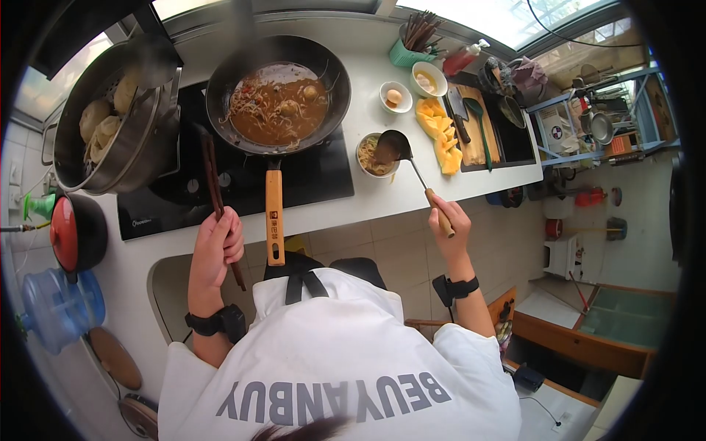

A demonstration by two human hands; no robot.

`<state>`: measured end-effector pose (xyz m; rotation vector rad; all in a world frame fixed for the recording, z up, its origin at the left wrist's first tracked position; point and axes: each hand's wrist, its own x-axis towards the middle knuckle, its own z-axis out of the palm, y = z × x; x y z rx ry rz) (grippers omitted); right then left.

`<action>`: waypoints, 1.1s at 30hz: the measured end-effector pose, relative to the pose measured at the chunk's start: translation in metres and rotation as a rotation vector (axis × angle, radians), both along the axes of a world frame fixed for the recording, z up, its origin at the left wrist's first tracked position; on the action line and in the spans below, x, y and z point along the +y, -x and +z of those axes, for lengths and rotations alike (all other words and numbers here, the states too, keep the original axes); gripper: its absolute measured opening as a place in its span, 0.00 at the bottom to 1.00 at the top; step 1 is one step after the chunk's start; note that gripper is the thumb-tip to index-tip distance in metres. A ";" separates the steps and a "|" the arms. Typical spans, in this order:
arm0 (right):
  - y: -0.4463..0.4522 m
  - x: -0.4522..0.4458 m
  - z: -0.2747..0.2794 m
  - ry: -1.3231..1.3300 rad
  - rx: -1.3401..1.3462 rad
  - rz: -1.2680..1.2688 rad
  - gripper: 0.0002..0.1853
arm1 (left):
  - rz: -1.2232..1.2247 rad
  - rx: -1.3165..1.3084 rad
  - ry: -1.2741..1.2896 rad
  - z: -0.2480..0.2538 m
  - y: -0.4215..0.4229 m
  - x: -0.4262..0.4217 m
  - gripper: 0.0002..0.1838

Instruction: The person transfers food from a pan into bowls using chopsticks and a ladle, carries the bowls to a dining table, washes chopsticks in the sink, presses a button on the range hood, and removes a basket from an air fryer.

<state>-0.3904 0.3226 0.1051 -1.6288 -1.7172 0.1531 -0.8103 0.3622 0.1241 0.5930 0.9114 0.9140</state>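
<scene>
My left hand (219, 241) is closed around a pair of dark wooden chopsticks (212, 173), their tips pointing up beside the pan. In my right hand (451, 220) is the wooden handle of a ladle (412, 165). The ladle's dark bowl, with brown broth in it, is over the right side of a small white bowl (376, 156) of noodles. A black frying pan (217, 117) on the cooktop holds brown soup (276, 110) with noodles and round pieces that look like eggs. Its wooden handle (274, 213) points toward me, between my hands.
A steamer pot (143, 151) with pale buns stands left of the black cooktop (312, 180). To the right are two small bowls, one holding an egg (394, 97), a yellow cloth (440, 136), and a cutting board (478, 121) with a knife (457, 110). A red-lidded pot (65, 231) sits at left.
</scene>
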 end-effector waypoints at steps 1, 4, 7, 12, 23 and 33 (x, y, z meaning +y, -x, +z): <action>0.000 -0.003 0.000 0.018 -0.074 0.038 0.16 | -0.002 -0.004 0.002 0.000 -0.001 -0.001 0.15; -0.004 -0.007 0.001 0.011 -0.243 0.130 0.18 | 0.004 -0.005 0.005 -0.002 -0.001 -0.004 0.15; -0.010 -0.010 0.007 -0.018 -0.386 0.215 0.19 | 0.018 0.005 0.013 -0.003 -0.002 -0.007 0.15; -0.010 -0.014 -0.003 0.007 -0.066 0.074 0.15 | 0.032 0.002 0.006 -0.005 -0.002 -0.009 0.15; 0.009 0.040 0.030 0.018 0.810 -0.116 0.17 | 0.065 -0.048 -0.001 -0.013 0.010 -0.012 0.14; 0.084 0.138 0.016 -0.049 -0.053 0.540 0.19 | 0.122 -0.073 0.037 -0.015 0.025 -0.024 0.15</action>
